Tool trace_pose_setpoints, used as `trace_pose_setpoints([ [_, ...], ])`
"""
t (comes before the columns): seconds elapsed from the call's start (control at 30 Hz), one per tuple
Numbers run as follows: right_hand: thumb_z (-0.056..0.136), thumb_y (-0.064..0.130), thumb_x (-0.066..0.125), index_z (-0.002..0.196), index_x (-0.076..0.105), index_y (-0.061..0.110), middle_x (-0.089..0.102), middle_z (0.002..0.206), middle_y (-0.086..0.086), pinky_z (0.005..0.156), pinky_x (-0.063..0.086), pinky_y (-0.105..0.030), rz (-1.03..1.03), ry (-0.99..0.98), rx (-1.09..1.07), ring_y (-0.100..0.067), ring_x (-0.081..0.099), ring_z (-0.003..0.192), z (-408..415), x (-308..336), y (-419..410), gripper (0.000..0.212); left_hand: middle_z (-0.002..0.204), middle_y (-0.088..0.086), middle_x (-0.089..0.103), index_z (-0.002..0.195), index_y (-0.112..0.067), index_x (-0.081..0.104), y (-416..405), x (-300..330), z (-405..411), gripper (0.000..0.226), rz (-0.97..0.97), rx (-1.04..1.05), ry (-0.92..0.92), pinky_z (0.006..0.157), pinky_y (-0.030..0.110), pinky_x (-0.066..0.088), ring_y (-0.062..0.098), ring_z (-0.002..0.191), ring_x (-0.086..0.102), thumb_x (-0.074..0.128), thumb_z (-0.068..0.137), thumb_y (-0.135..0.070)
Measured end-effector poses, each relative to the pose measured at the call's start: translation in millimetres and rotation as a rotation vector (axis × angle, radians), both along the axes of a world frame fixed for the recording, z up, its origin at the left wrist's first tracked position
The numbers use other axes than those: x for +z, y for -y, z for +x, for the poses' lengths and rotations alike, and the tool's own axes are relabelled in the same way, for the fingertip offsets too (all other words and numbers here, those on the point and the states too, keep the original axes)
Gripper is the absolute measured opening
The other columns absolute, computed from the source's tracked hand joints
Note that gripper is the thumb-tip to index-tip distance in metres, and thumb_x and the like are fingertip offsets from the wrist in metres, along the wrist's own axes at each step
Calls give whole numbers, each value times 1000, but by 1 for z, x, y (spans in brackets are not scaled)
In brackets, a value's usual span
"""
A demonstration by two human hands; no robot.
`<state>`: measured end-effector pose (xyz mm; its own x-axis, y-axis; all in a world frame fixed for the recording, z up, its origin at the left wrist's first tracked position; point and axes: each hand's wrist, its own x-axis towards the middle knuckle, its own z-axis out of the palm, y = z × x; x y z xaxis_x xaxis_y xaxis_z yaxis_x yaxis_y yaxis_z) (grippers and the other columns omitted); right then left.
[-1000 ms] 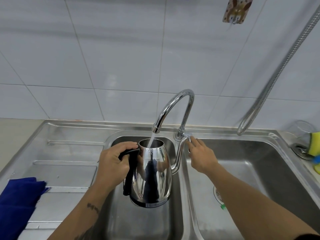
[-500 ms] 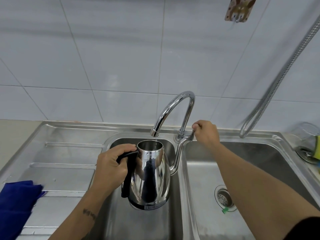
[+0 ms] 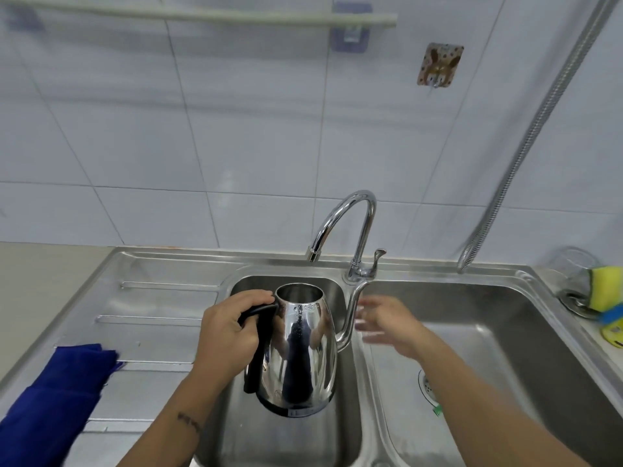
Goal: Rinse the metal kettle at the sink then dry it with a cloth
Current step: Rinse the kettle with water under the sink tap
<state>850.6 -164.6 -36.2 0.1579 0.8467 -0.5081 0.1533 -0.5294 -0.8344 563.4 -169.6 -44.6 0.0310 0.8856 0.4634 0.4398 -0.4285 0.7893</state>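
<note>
My left hand (image 3: 229,335) curls round the black handle (image 3: 258,345) of the metal kettle (image 3: 303,348), holding it upright over the left sink basin (image 3: 337,291). My right hand (image 3: 387,320), motion-blurred with fingers spread and empty, hovers just right of the spout (image 3: 350,311). Beyond both stands the faucet (image 3: 350,227).

I see even, cool daylight, mirror glare on the kettle (image 3: 298,352), right hand (image 3: 387,323) motion-blurred, wide-angle bowing at edges.

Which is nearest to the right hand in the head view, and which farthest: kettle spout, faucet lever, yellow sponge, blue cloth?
From the right hand:
1. Kettle spout, just beside its fingertips.
2. Faucet lever, above, behind the basins.
3. Yellow sponge, far right rim.
4. Blue cloth, far left drainboard.
</note>
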Motion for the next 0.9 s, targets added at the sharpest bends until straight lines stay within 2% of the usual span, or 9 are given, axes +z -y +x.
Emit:
trace_pose_setpoints([
  [0.07, 91, -3, 47, 120, 63, 19, 73, 116, -15, 82, 60, -46, -44, -101, 108, -32, 71, 104, -11, 2, 25, 40, 103, -26, 71, 97, -39, 73, 10, 4, -2, 66, -4, 1, 13, 91, 16, 50, 0, 101, 67, 58, 73, 20],
  [0.13, 92, -3, 44, 122, 60, 22, 73, 118, -17, 77, 59, -44, -31, -139, 138, -37, 70, 109, -23, 3, 43, 42, 103, -26, 71, 96, -40, 73, 21, 8, -5, 67, 6, -8, 20, 91, 15, 50, 0, 102, 67, 56, 73, 20],
  [0.23, 94, -6, 40, 116, 59, 14, 74, 110, -23, 90, 57, -57, 61, -123, 29, -42, 72, 101, -42, 5, 64, 36, 103, -27, 70, 95, -42, 73, 37, 17, -12, 68, 26, -22, 14, 90, 12, 49, 0, 102, 67, 56, 73, 20],
  [0.3, 95, -8, 39, 109, 60, 9, 73, 108, -28, 88, 56, -62, 104, -115, -60, -43, 73, 96, -53, 7, 76, 30, 103, -27, 70, 94, -45, 72, 48, 24, -17, 69, 45, -25, 8, 89, 12, 49, 0, 101, 67, 57, 72, 19],
  [0.43, 95, -9, 43, 103, 62, 7, 68, 112, -33, 79, 61, -56, 167, -105, -127, -48, 70, 97, -66, 21, 93, 26, 102, -28, 70, 94, -49, 72, 64, 38, -27, 71, 90, -21, 19, 88, 16, 52, 0, 99, 67, 59, 72, 18],
  [0.57, 95, -10, 44, 100, 64, 7, 71, 108, -30, 71, 64, -48, 242, -135, -152, -39, 75, 88, -73, 40, 103, 27, 100, -24, 72, 94, -41, 75, 80, 55, -38, 66, 86, 8, 74, 90, 22, 54, 3, 99, 69, 59, 73, 19],
  [0.73, 95, -8, 46, 99, 65, 10, 71, 108, -24, 82, 60, -58, 304, -134, -139, -38, 71, 101, -93, 49, 110, 27, 99, -20, 73, 91, -46, 74, 105, 76, -59, 65, 89, 24, 78, 87, 22, 55, 7, 98, 69, 56, 72, 13],
  [0.9, 95, -6, 49, 93, 66, 15, 71, 97, -15, 72, 63, -52, 330, -129, -126, -36, 71, 96, -127, 53, 123, 28, 99, -23, 72, 89, -51, 71, 123, 90, -89, 64, 43, 63, 24, 87, 19, 54, 4, 98, 68, 52, 69, 7],
])
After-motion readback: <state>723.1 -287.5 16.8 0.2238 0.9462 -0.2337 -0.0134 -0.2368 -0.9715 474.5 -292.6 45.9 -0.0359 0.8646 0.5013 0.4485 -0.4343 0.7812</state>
